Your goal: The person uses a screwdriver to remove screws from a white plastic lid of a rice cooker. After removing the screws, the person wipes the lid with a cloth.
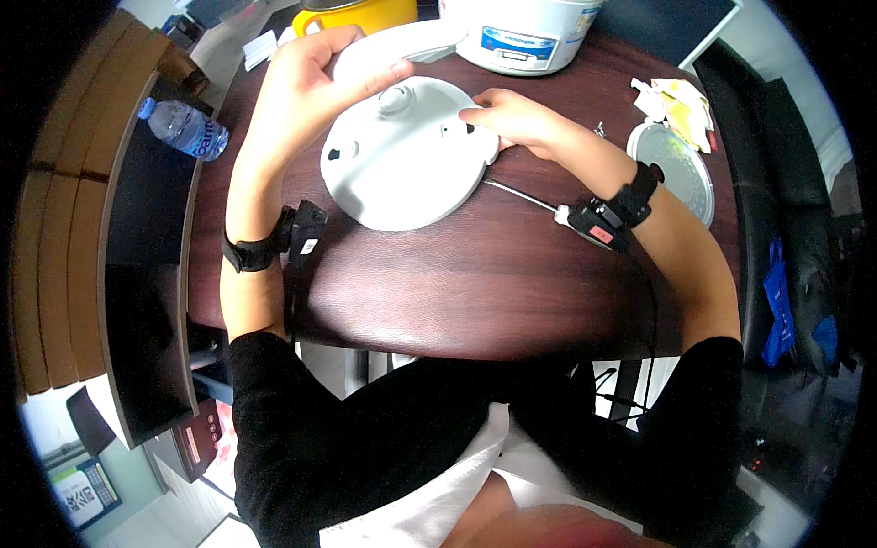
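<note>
A round white plastic disc (402,173), with slots and a raised round boss, is held tilted over the dark wood table. Above its far edge, my left hand (320,78) is closed around a curved white plastic piece (397,50), thumb along the near side. I cannot tell whether that piece is joined to the disc. On the disc's right edge, my right hand (516,123) pinches with the thumb on top and the fingers partly hidden below. A thin metallic rod (521,194) with a white end runs from the disc's right side toward my right wrist.
A white bucket (521,41) with a blue label and a yellow container (356,14) stand at the far side. At the right are a round clear dish (671,164) and crumpled yellow-white packaging (681,110). A water bottle (183,128) lies at left. Both wrists wear black strapped devices.
</note>
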Demonstrator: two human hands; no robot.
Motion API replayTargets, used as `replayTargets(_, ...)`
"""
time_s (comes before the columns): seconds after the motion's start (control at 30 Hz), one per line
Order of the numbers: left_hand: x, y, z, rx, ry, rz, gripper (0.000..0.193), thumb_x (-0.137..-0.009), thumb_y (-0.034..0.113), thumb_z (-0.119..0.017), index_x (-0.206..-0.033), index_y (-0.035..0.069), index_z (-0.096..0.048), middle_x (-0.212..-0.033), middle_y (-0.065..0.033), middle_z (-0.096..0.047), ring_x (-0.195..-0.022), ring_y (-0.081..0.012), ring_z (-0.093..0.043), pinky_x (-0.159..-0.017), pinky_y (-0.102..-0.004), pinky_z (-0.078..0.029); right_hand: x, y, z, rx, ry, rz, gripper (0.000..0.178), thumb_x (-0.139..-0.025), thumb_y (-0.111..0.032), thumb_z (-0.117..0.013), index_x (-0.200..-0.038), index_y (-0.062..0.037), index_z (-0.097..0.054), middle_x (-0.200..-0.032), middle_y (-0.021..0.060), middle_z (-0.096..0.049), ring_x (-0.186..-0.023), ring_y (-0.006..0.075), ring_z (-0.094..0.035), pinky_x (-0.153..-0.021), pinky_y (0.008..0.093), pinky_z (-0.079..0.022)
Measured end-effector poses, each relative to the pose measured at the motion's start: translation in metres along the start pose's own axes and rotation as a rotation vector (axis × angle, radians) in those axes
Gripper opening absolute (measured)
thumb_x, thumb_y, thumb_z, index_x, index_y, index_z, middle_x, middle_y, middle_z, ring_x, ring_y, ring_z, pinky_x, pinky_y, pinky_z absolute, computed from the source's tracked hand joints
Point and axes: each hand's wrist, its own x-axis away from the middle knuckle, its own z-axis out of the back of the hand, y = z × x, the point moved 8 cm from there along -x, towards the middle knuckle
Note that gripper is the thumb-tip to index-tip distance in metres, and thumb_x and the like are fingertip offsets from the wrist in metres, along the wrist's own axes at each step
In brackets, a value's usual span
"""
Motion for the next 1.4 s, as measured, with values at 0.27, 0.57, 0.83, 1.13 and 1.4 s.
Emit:
replayTargets(0.27,-0.002,-0.014,0.01,0.381,0.089,0.128,0.03,-0.092,0.031,-0.056,-0.078,0.005,-0.054,-0.06,0.005,-0.041,-0.052,-0.0041,-0.038,-0.05,-0.0197,-0.03,-0.044,-0.031,-0.021,0.578,0.056,0.05,0.053,-0.087,-0.029,-0.055,-0.124,0.0084,-0.046,-0.093,0.0216,-0.063,-0.084,0.0258,-0.064,-0.067,0.0334,-0.053)
replayTargets(0.57,-0.003,-0.03,0.0,0.479,0.137,0.218,0.03,-0.091,0.033,-0.057,-0.089,0.004,-0.059,-0.064,0.0052,-0.044,-0.056,-0.0039,-0.042,-0.051,-0.0192,-0.033,0.042,-0.023,0.017,0.924,-0.037,0.433,0.033,-0.091,-0.027,-0.052,-0.111,-0.0016,-0.057,-0.103,0.0182,-0.061,-0.092,0.0319,-0.062,-0.08,0.0382,-0.05)
replayTargets(0.83,-0.003,-0.024,-0.016,0.501,0.017,0.23,0.03,-0.092,0.034,-0.057,-0.086,0.004,-0.057,-0.063,0.0052,-0.044,-0.055,-0.0033,-0.04,-0.05,-0.0187,-0.03,0.129,0.091,0.3,0.92,0.458,-0.125,0.045,-0.078,-0.045,-0.068,-0.102,-0.0076,-0.063,-0.075,0.0053,-0.063,-0.066,0.0147,-0.061,-0.052,0.0279,-0.049)
replayTargets(1.13,0.0,-0.004,-0.035,0.47,-0.048,0.292,0.031,-0.089,0.035,-0.06,-0.085,0.004,-0.056,-0.064,0.0034,-0.049,-0.057,-0.0036,-0.045,-0.051,-0.0185,-0.034,0.095,0.17,0.385,0.009,0.633,-0.209,0.062,-0.08,-0.051,-0.063,-0.112,0.0014,-0.06,-0.101,0.0144,-0.067,-0.084,0.0214,-0.066,-0.074,0.0303,-0.051)
replayTargets(1.4,-0.003,0.023,-0.05,0.419,-0.051,0.329,0.032,-0.088,0.035,-0.063,-0.082,0.004,-0.055,-0.063,0.0032,-0.05,-0.055,-0.0037,-0.046,-0.05,-0.019,-0.036,0.083,0.176,0.443,0.55,1.031,-0.208,0.047,-0.072,-0.027,-0.068,-0.11,0.0005,-0.061,-0.101,0.0189,-0.066,-0.087,0.0295,-0.066,-0.078,0.0367,-0.051)
